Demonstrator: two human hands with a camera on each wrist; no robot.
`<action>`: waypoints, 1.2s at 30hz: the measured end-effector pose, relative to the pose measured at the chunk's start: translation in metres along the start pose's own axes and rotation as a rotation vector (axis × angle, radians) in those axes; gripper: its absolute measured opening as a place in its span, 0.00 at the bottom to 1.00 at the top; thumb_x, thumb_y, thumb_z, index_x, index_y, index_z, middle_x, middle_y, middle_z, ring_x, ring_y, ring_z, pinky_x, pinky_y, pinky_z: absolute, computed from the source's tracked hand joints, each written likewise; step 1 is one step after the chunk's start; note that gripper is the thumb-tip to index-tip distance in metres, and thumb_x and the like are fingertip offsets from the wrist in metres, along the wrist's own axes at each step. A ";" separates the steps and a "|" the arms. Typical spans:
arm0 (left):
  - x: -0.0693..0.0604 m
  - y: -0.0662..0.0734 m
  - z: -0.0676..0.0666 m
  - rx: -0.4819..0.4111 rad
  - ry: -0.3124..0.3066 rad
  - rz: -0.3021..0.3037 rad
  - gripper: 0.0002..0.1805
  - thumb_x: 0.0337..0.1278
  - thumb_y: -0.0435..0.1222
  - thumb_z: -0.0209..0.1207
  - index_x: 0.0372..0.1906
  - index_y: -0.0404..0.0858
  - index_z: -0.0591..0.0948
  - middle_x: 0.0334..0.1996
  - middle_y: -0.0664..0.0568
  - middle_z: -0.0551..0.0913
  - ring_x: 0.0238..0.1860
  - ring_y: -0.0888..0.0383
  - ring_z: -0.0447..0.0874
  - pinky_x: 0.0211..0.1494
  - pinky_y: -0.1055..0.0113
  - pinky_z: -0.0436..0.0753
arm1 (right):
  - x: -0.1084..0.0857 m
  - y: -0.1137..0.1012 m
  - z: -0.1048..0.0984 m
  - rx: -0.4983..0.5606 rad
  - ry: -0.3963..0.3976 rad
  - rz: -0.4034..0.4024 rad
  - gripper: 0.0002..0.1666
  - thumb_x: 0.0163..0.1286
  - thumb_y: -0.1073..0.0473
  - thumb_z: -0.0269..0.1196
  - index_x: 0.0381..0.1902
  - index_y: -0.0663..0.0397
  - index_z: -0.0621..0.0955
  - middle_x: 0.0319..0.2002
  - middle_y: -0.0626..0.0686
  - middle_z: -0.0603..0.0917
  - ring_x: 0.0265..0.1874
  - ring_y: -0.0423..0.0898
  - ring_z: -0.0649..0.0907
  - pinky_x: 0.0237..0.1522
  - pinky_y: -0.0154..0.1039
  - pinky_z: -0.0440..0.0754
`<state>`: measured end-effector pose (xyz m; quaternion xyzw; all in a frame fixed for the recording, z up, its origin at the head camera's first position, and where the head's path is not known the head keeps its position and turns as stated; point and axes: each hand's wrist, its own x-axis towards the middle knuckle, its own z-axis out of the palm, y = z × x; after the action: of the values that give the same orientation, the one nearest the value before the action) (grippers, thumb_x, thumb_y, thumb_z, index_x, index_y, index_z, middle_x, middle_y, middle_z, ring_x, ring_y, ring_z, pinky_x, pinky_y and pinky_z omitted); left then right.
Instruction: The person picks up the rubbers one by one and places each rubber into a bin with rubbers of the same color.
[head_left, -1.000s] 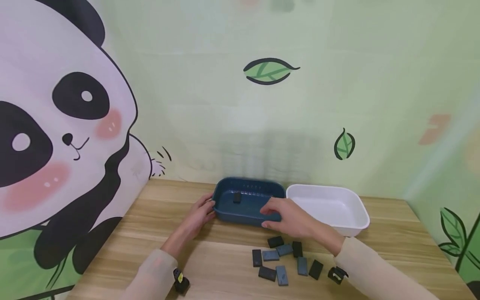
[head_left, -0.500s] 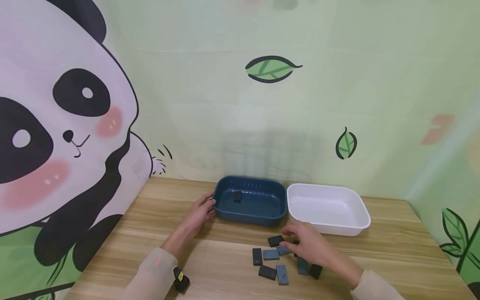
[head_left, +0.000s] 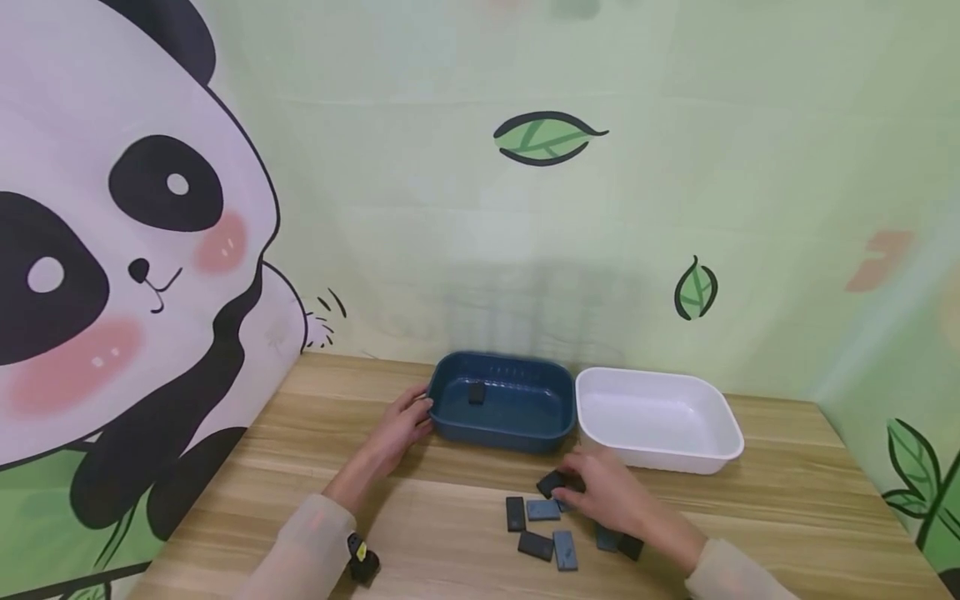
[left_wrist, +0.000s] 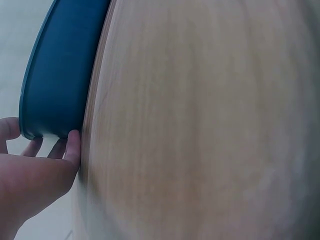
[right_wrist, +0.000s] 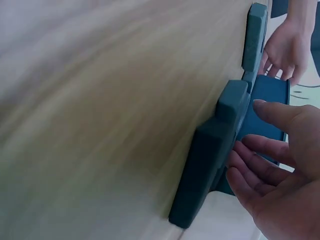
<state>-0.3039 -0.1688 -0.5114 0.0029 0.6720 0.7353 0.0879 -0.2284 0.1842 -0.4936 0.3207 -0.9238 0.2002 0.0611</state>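
Observation:
My left hand (head_left: 399,429) rests its fingers against the left end of the dark blue tray (head_left: 498,437). In the left wrist view the fingertips of this hand (left_wrist: 40,175) touch the outside of the tray wall (left_wrist: 62,75). One black block (head_left: 476,392) lies inside that tray. My right hand (head_left: 609,490) is low over the black and blue-grey blocks, fingers bent and thumb apart, partly covering some. The right wrist view has the hand (right_wrist: 287,165) beside a dark block (right_wrist: 202,165), with nothing visible between thumb and index finger.
A white tray (head_left: 660,458) stands right of the blue one, close beside it. Several loose blocks, among them a black one (head_left: 536,546) and a blue-grey one (head_left: 565,551), lie on the wooden table (head_left: 442,533). Behind is a printed wall.
My right hand has moved from over the blue tray down to the blocks, then slightly left. The upper black block has turned a little. My left hand has stayed at the tray.

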 end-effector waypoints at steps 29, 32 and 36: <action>0.000 0.000 0.002 -0.003 0.010 0.008 0.30 0.82 0.34 0.49 0.81 0.31 0.61 0.75 0.30 0.66 0.75 0.37 0.68 0.77 0.47 0.72 | 0.015 -0.006 -0.008 0.005 -0.168 -0.051 0.19 0.65 0.61 0.76 0.52 0.61 0.88 0.46 0.54 0.87 0.48 0.51 0.85 0.51 0.49 0.87; 0.000 0.000 0.001 0.000 0.009 0.011 0.30 0.82 0.34 0.49 0.81 0.31 0.61 0.76 0.30 0.66 0.76 0.36 0.68 0.77 0.46 0.71 | 0.017 -0.006 -0.008 -0.019 -0.187 -0.056 0.20 0.65 0.60 0.77 0.52 0.61 0.89 0.47 0.53 0.87 0.48 0.50 0.85 0.51 0.48 0.87; 0.001 -0.001 0.000 0.006 0.015 0.011 0.30 0.82 0.35 0.49 0.81 0.31 0.61 0.76 0.30 0.65 0.76 0.36 0.68 0.77 0.46 0.71 | 0.019 -0.006 -0.007 -0.022 -0.180 -0.062 0.19 0.64 0.60 0.77 0.51 0.61 0.89 0.46 0.53 0.87 0.47 0.50 0.85 0.51 0.47 0.87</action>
<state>-0.3049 -0.1689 -0.5123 0.0016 0.6748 0.7338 0.0786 -0.2392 0.1718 -0.4807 0.3653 -0.9172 0.1585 -0.0125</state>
